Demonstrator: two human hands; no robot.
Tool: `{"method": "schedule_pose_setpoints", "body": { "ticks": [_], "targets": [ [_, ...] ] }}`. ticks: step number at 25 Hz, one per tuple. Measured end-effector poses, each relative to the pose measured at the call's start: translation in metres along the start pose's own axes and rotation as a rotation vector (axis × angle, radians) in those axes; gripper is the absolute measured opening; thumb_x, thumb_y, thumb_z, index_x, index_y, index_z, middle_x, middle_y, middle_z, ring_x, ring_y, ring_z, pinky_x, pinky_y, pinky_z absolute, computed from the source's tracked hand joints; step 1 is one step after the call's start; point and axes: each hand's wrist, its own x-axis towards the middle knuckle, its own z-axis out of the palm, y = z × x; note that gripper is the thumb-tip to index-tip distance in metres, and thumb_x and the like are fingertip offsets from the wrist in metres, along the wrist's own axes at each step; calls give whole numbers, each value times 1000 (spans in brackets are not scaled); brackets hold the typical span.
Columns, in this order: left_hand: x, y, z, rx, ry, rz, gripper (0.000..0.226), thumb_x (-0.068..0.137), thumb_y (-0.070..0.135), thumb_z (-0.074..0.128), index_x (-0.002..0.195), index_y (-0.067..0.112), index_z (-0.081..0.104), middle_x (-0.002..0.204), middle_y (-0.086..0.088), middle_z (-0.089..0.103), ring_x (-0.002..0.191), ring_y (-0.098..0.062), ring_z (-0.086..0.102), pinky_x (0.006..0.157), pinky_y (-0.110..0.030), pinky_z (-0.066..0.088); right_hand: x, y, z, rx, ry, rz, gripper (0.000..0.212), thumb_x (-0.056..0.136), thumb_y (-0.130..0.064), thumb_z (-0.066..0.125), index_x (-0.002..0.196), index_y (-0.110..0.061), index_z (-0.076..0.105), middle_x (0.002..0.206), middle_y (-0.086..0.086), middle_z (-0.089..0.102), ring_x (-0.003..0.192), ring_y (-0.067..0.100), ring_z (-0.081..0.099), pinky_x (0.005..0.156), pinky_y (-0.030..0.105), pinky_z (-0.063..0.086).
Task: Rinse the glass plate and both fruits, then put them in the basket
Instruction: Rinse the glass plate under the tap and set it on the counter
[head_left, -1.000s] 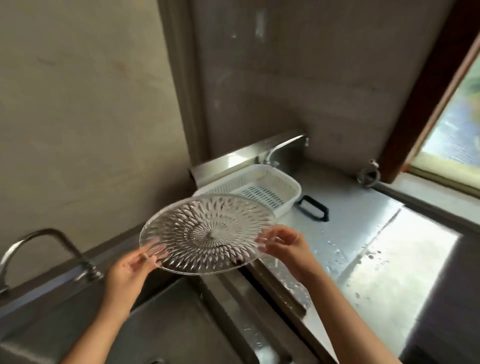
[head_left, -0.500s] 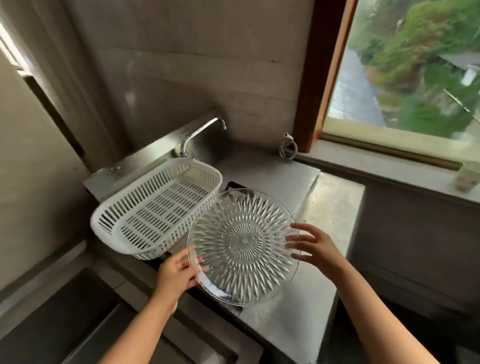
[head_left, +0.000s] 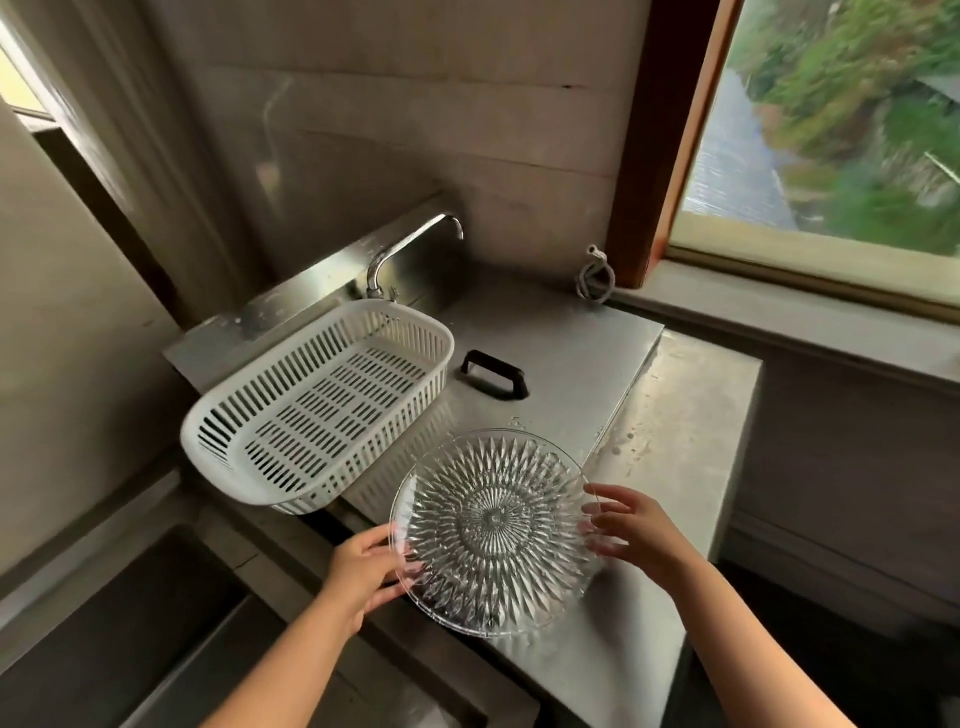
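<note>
A round clear glass plate (head_left: 493, 530) with a cut starburst pattern is held level above the steel counter, right of the sink. My left hand (head_left: 363, 571) grips its left rim, thumb on top. My right hand (head_left: 631, 530) holds the right rim with fingers spread along the edge. A white slatted plastic basket (head_left: 317, 400) stands empty just behind and left of the plate, its near corner overhanging the sink. No fruit is in view.
A steel sink basin (head_left: 130, 623) lies at lower left. A curved tap (head_left: 410, 244) rises behind the basket. A black handle (head_left: 493, 374) sits on the steel cover. The wet counter (head_left: 675, 441) ends at right; a window ledge (head_left: 779, 301) runs behind.
The plate has gone from over the sink to the right, above the counter in front of the basket, both hands still on it. My view has swung right toward the window.
</note>
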Motion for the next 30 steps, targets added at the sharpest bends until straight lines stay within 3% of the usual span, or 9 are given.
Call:
{"method": "schedule_pose_setpoints", "body": {
  "ticks": [3,10,15,18,21,23,27,30],
  "targets": [
    [7,0,-3,-26,-1,-1,55,80,-14,56,130,7,48,100,-9,63,78,-22,66,57,-27,57,3,1,6,18,19,11,46,82,16,45,120,-8,57,93,10,63,75,25,64,52,26,57],
    [8,1,-5,-90,-22,-34,43,84,-7,55,124,7,50,92,-9,65,79,-22,65,69,-33,53,-1,-1,11,1,50,33,42,86,11,48,122,-9,57,91,11,64,69,21,63,50,24,56],
    [-3,11,-16,-15,-12,-30,48,86,2,58,131,9,45,122,-16,59,93,-26,62,80,-38,51,-21,-22,9,-161,167,-13,41,85,0,58,125,-7,53,86,10,61,75,20,57,57,30,56],
    [-24,21,-36,-32,-15,-4,49,85,7,60,132,14,45,125,-14,60,95,-26,64,76,-34,53,-42,-52,13,-224,169,-76,36,85,-2,60,120,-6,55,86,10,61,78,21,57,66,35,54],
    [-56,23,-67,-75,-23,60,51,84,14,63,131,19,45,125,-11,60,97,-23,66,73,-31,53,-62,-73,51,-337,22,-119,30,86,-4,60,115,-8,57,95,15,63,82,25,61,69,34,54],
    [-85,20,-97,-107,28,132,49,85,18,62,130,22,46,123,-9,61,98,-21,66,76,-30,53,-69,-78,97,-434,-113,-144,26,86,-3,59,112,-8,57,89,13,62,75,21,59,65,31,52],
    [-151,-18,-165,-174,252,203,44,88,20,58,130,22,46,110,-1,63,92,-14,66,77,-26,51,-78,-64,223,-654,-423,-187,23,86,1,57,107,-7,56,88,16,57,62,16,55,51,23,48],
    [-202,-63,-212,-291,449,178,44,89,19,56,131,20,45,108,0,61,90,-14,64,79,-23,48,-96,-34,324,-801,-663,-243,27,86,1,57,112,-6,56,76,13,56,45,7,55,40,17,44]
  ]
}}
